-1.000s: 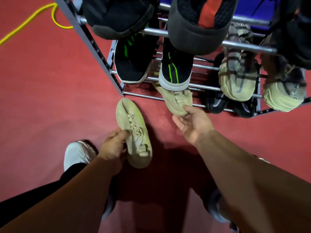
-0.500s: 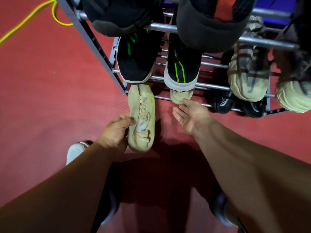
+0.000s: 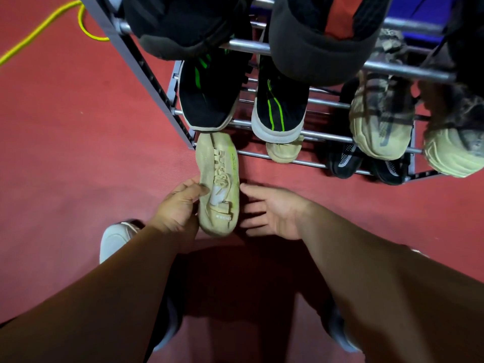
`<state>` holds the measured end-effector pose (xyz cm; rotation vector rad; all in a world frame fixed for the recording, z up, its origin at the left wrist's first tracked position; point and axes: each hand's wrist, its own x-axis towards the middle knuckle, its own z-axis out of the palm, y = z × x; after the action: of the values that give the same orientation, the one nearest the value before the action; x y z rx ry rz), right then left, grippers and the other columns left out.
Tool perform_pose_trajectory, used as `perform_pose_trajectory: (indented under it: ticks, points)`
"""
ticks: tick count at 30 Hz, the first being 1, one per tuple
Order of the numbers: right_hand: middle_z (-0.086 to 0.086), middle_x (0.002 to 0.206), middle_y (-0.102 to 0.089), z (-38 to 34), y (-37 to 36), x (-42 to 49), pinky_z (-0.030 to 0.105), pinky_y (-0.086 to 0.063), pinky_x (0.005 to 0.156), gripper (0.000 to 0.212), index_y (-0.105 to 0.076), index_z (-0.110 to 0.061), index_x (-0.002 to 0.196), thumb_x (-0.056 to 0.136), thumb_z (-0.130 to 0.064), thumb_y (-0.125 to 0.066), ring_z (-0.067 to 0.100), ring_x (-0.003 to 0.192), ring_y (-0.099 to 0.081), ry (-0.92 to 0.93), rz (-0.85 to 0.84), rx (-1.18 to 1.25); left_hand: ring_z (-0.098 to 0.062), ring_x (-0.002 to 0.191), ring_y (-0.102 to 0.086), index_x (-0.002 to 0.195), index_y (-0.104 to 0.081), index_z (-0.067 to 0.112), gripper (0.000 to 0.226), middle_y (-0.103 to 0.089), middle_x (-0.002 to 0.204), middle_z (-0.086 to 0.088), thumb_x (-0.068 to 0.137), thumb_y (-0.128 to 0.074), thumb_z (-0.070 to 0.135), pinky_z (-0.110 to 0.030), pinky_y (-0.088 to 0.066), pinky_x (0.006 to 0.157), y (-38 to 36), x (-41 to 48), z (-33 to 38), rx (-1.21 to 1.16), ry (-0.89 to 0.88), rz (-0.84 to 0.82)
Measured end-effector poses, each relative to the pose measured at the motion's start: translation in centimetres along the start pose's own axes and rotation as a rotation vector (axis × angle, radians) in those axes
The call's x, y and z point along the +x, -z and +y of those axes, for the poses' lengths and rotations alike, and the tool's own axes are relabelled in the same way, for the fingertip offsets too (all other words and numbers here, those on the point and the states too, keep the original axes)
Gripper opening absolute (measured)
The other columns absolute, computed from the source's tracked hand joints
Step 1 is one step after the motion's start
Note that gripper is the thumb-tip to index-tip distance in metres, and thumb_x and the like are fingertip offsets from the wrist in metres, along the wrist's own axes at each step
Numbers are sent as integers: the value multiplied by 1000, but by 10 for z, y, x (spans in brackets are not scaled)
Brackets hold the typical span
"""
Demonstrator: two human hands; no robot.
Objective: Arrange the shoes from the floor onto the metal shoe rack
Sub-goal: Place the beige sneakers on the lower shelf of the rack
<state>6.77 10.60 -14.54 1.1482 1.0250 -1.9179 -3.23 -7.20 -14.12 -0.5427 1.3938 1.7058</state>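
Note:
A beige sneaker (image 3: 218, 183) is held by its heel side in my left hand (image 3: 176, 209), toe pointing at the bottom shelf of the metal shoe rack (image 3: 262, 154). Its toe reaches under the black-and-green shoe (image 3: 209, 98). My right hand (image 3: 271, 209) hovers open just right of the sneaker's heel, fingers spread, not clearly touching it. The matching beige sneaker (image 3: 284, 150) sits on the bottom shelf, only its heel showing under a second black-and-green shoe (image 3: 279, 111).
The rack's upper shelves carry dark shoes (image 3: 322, 40) and a camouflage pair (image 3: 382, 119); black mesh shoes (image 3: 345, 161) sit at the bottom right. A yellow cable (image 3: 42, 30) lies on the red floor at the left. My white shoe (image 3: 115, 239) is below the left arm.
My left hand lifted the beige sneaker off the floor and carried it toward the bottom shelf. My right hand let go of the other beige sneaker, which is on the shelf, and moved left beside the held one.

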Motion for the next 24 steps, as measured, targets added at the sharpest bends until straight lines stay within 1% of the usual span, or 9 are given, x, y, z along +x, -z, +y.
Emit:
perform_pose_trajectory:
  ticks: [3,6,9,11,15,16,19,21,24]
  points:
    - [16,133,-67,6,-9,0,54,-55,99,46,-57,-19,133,91,-30,-74,40,110,-71,48,-60,-26,-25,86,-68,96,-64,17,26,-74,97,-7,89,-52,-5,-39,-58,78,-4,-1,2,28,0,-31]
    - [15,119,-74,5,-11,-1,54,-59,89,38,-55,-16,128,92,-4,-59,34,103,-74,162,-2,65,-20,84,-69,120,-60,24,40,-75,99,-1,89,-58,0,-40,-57,85,-4,0,4,38,76,-49]
    - [12,115,-75,4,3,-5,53,-58,86,40,-63,-15,123,88,-2,-49,28,97,-72,170,84,-35,-21,88,-66,110,-63,17,20,-70,98,-4,90,-64,21,-44,-53,96,2,3,13,-28,89,75]
    - [14,117,-75,2,17,-7,51,-55,92,41,-69,-18,116,85,-2,-49,27,95,-70,152,128,-130,-25,87,-70,102,-68,14,23,-72,96,-6,90,-67,34,-45,-55,92,10,7,22,-90,50,172]
    - [12,108,-78,-9,22,-9,43,-56,86,35,-78,-21,107,81,-2,-64,31,96,-73,277,214,-118,-25,88,-75,87,-80,12,18,-79,95,-7,89,-71,27,-41,-61,79,36,12,19,33,-11,337]
    - [13,105,-78,-14,20,-7,41,-57,84,32,-77,-18,108,82,-2,-68,31,95,-74,332,255,-57,-26,94,-75,93,-80,12,18,-78,102,-7,86,-74,27,-39,-60,80,45,14,16,60,-26,348]
    - [9,89,-73,-29,14,5,32,-59,70,17,-68,-11,101,87,-2,-71,23,79,-71,453,288,271,-30,109,-70,118,-72,5,36,-73,120,-13,93,-66,29,-44,-57,93,64,10,4,51,52,218]
    - [7,91,-71,-42,13,9,31,-60,80,14,-64,-9,103,91,-4,-68,20,85,-70,508,248,479,-31,103,-70,123,-67,-1,36,-70,120,-20,97,-59,21,-41,-58,90,68,2,-5,108,145,86]
    - [11,120,-71,-57,6,3,34,-49,108,25,-65,-3,122,102,-13,-56,20,112,-67,499,257,594,-33,88,-71,129,-57,-12,43,-65,116,-31,89,-60,3,-36,-60,76,73,-2,-15,127,176,-102]
